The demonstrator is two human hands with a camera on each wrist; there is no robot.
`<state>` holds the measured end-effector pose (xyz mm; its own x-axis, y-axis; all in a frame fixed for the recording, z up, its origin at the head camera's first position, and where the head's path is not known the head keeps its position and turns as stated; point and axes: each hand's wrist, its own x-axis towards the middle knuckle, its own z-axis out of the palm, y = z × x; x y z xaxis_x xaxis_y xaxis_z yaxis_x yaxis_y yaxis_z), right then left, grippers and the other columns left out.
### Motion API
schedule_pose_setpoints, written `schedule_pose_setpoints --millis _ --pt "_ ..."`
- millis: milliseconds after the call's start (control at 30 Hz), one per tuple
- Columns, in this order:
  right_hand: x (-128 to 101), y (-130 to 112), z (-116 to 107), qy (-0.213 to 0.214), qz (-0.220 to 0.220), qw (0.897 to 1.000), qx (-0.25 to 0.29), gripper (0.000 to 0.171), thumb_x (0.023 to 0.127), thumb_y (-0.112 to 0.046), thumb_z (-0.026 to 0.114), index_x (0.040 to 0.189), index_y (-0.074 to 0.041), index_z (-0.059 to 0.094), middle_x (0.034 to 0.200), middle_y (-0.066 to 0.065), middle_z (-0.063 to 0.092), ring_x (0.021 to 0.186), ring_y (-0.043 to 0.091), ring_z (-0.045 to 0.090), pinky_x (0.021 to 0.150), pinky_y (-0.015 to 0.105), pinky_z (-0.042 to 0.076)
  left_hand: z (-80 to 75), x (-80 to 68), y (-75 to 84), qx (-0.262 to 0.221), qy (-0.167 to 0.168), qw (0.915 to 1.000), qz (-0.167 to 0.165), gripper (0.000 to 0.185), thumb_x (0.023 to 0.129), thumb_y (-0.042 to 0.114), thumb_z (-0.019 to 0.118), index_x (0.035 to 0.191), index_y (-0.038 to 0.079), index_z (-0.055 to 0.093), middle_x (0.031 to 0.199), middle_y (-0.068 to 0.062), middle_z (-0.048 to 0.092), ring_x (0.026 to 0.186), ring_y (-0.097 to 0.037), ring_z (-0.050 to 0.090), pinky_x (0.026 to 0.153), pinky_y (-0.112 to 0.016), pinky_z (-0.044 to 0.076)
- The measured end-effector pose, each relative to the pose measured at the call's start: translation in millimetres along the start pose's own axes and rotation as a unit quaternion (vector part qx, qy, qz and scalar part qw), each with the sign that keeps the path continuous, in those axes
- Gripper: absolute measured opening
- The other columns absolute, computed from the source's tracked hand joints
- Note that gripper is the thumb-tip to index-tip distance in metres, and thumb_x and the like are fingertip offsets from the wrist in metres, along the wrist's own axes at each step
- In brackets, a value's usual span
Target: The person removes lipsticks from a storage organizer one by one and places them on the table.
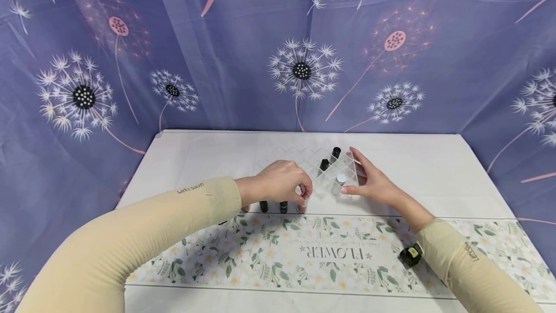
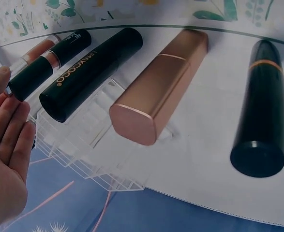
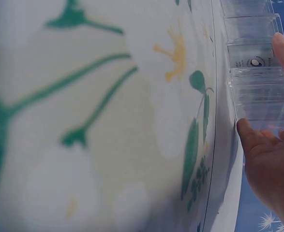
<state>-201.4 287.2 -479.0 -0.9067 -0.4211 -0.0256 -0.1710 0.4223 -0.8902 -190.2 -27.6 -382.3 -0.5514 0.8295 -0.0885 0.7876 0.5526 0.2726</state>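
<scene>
My left hand (image 1: 284, 180) reaches down to the right end of a row of lip products, thumb and fingers pinching a clear and pinkish lip gloss tube (image 1: 301, 205). In the left wrist view, that tube lies partly behind a black tube with a pink band (image 2: 50, 60). Farther along the row are a black LESSXCOCO tube (image 2: 96, 72), a rose-gold lipstick (image 2: 163, 84) and a black, gold-ringed lipstick (image 2: 260, 111). My right hand (image 1: 375, 182) grips the right end of a clear lattice organizer (image 3: 260, 92), which holds two black-topped tubes (image 1: 336, 153) and a silver-topped one (image 1: 340, 182).
Under the row is a white table (image 1: 195, 153) with a floral FLOWER strip (image 1: 260, 250) along its front. A small black object (image 1: 410, 256) shows beside the right forearm. A blue dandelion-print curtain (image 1: 243, 37) stands behind and at both sides.
</scene>
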Motion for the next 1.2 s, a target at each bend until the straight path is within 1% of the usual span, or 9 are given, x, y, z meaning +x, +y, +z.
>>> schedule_pose_setpoints --millis 267,400,500,600,667,767,933,1100,1200 --pt "0 -1 0 -0.001 -0.001 1.000 -0.003 0.121 0.091 -0.011 0.087 0.173 -0.013 -0.002 0.178 0.023 0.006 0.158 0.050 0.024 0.121 0.056 0.034 -0.9 -2.3 0.4 0.006 -0.010 0.9998 -0.014 0.018 0.085 0.036 0.093 0.086 0.026 0.077 0.094 0.017 0.079 0.097 -0.010 0.075 0.085 -0.031 0.057" --pt "0 -1 0 -0.002 0.001 1.000 -0.003 0.121 0.091 -0.011 0.087 0.173 -0.011 -0.002 0.178 0.023 0.006 0.158 0.050 0.024 0.122 0.056 0.034 -0.8 -3.2 0.3 0.005 -0.013 0.9998 -0.015 0.018 0.085 0.037 0.093 0.088 0.026 0.079 0.097 0.017 0.079 0.098 -0.009 0.075 0.087 -0.031 0.058" --pt "0 -1 0 0.000 0.001 1.000 -0.005 0.121 0.091 -0.011 0.088 0.173 -0.009 -0.002 0.178 0.023 0.006 0.158 0.050 0.024 0.121 0.056 0.035 -1.8 -4.4 0.2 0.005 -0.015 0.9997 -0.016 0.019 0.086 0.039 0.092 0.094 0.026 0.081 0.103 0.016 0.080 0.103 -0.009 0.075 0.091 -0.032 0.058" --pt "0 -1 1 0.001 0.000 1.000 -0.007 0.121 0.090 -0.011 0.088 0.172 -0.008 -0.002 0.178 0.023 0.006 0.158 0.051 0.024 0.121 0.056 0.035 -5.3 -6.2 0.1 0.003 -0.018 0.9997 -0.019 0.027 0.087 0.041 0.091 0.107 0.024 0.084 0.111 0.014 0.080 0.108 -0.010 0.074 0.096 -0.033 0.058" --pt "0 -2 1 0.001 -0.001 1.000 -0.009 0.121 0.090 -0.011 0.088 0.172 -0.008 -0.002 0.177 0.024 0.007 0.158 0.051 0.024 0.121 0.056 0.035 -9.7 -8.1 -0.1 -0.002 -0.017 0.9996 -0.022 0.034 0.088 0.041 0.090 0.115 0.024 0.084 0.116 0.012 0.080 0.111 -0.011 0.074 0.098 -0.034 0.058" --pt "0 -2 0 0.001 0.000 1.000 -0.011 0.121 0.091 -0.011 0.088 0.172 -0.008 -0.002 0.177 0.024 0.007 0.158 0.051 0.023 0.121 0.057 0.035 -18.3 -11.4 -1.7 -0.018 -0.012 0.9993 -0.029 0.039 0.089 0.041 0.089 0.122 0.022 0.082 0.119 0.009 0.080 0.112 -0.013 0.074 0.102 -0.036 0.057" --pt "-1 -4 0 -0.002 0.001 1.000 -0.011 0.120 0.091 -0.011 0.087 0.172 -0.008 -0.002 0.177 0.024 0.006 0.158 0.051 0.023 0.121 0.058 0.034 -33.6 -17.2 -8.3 -0.026 0.007 0.9984 -0.050 0.043 0.088 0.043 0.089 0.125 0.023 0.081 0.123 0.011 0.079 0.116 -0.011 0.073 0.105 -0.036 0.055" --pt "-1 -4 1 -0.001 0.002 1.000 -0.009 0.121 0.091 -0.012 0.087 0.173 -0.010 -0.002 0.178 0.023 0.005 0.158 0.051 0.023 0.121 0.057 0.034 -48.3 -25.3 -16.7 -0.019 0.032 0.9980 -0.051 0.046 0.088 0.044 0.089 0.128 0.023 0.081 0.127 0.011 0.077 0.119 -0.011 0.072 0.105 -0.035 0.056" --pt "-1 -4 1 -0.002 0.003 1.000 -0.011 0.121 0.091 -0.013 0.087 0.173 -0.012 -0.002 0.178 0.023 0.004 0.158 0.051 0.022 0.122 0.056 0.033 -56.1 -31.2 -22.7 -0.025 0.044 0.9974 -0.051 0.047 0.088 0.043 0.089 0.129 0.023 0.080 0.128 0.010 0.077 0.121 -0.012 0.071 0.106 -0.035 0.055"
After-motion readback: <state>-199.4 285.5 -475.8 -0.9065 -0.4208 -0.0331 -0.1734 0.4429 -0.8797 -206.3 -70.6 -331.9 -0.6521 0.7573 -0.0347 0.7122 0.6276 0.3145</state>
